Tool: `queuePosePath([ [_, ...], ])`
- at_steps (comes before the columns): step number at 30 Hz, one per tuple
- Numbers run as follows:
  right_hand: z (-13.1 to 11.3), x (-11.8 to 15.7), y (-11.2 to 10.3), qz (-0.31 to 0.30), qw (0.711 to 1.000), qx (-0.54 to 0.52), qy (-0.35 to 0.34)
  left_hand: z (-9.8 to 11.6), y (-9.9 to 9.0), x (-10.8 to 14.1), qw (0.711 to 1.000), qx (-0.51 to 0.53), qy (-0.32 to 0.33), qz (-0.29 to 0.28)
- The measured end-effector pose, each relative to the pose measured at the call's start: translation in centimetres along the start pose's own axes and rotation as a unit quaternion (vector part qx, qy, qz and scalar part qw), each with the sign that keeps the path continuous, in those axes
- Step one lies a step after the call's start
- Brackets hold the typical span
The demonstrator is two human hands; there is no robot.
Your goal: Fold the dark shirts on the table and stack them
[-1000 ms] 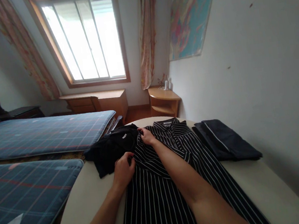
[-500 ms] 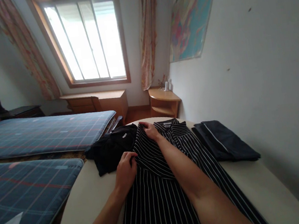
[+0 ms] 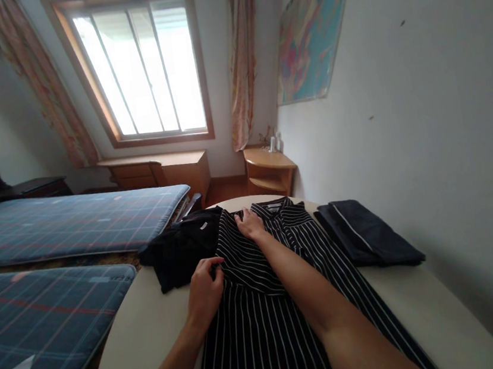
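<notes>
A black shirt with thin white stripes [image 3: 264, 332] lies on the pale round table [image 3: 136, 347], its collar at the far side. One part on its left is folded over toward the middle. My left hand [image 3: 205, 288] pinches the left edge of this fold between thumb and fingers. Farther off, my right hand [image 3: 249, 224] rests on top of the fold beside the collar, its fingers apart. The right forearm crosses over the shirt and hides some of it.
Crumpled black clothing [image 3: 182, 243] lies left of the shirt, and folded dark clothing [image 3: 371, 232] lies on the right by the wall. Blue plaid mattresses [image 3: 76, 223] stand to the left. A corner shelf [image 3: 270, 157] is beyond the table.
My right hand has left the far corner of the fold, moved slightly right and spread on the cloth. My left hand has shifted slightly nearer and left.
</notes>
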State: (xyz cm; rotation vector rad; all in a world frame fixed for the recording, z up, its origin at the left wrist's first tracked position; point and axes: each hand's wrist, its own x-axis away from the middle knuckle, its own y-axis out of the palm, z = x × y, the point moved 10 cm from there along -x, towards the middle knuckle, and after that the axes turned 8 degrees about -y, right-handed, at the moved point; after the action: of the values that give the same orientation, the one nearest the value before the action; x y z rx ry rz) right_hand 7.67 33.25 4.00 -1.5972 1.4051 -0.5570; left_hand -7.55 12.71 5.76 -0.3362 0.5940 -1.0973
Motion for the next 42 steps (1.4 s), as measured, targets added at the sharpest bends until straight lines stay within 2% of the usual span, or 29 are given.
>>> queuePosePath([
  [8,3.3,-0.6,0.1,-0.062,0.995,0.084,-0.005,0.3,0.5,0.5,0.999,-0.031,0.012,-0.015],
  [14,5.3,-0.9,-0.7,-0.074,0.989,0.11,0.066,-0.1,0.9,0.6,0.999,-0.05,0.013,-0.016],
  [16,5.4,-0.9,-0.4,-0.086,0.99,0.095,0.06,-0.2,1.1,0.5,0.998,-0.051,0.012,-0.019],
  [19,4.3,-1.0,-0.6,-0.069,0.996,0.062,0.016,-0.4,1.3,0.5,0.999,-0.049,0.008,-0.021],
  [23,1.0,-0.5,-3.2,0.032,0.998,0.045,-0.031,-0.5,1.1,0.5,0.999,-0.033,-0.003,-0.014],
  [24,-0.1,-0.3,-3.4,0.03,0.998,0.038,-0.04,-0.7,1.0,0.5,0.999,-0.028,-0.013,-0.01],
  [30,-5.7,1.9,-1.4,-0.093,0.995,-0.012,-0.034,-0.8,0.3,0.4,0.998,0.023,-0.05,0.014],
  [34,-6.1,3.1,0.1,-0.133,0.991,0.029,-0.014,-0.2,0.7,0.5,1.0,0.014,-0.022,-0.012],
  [37,-6.1,3.7,0.4,-0.135,0.988,0.053,-0.044,-0.1,0.7,0.6,1.0,0.013,-0.003,-0.01],
  [42,-4.6,5.5,-1.1,-0.11,0.986,0.103,-0.072,0.1,0.4,0.4,1.0,-0.014,0.024,0.001],
])
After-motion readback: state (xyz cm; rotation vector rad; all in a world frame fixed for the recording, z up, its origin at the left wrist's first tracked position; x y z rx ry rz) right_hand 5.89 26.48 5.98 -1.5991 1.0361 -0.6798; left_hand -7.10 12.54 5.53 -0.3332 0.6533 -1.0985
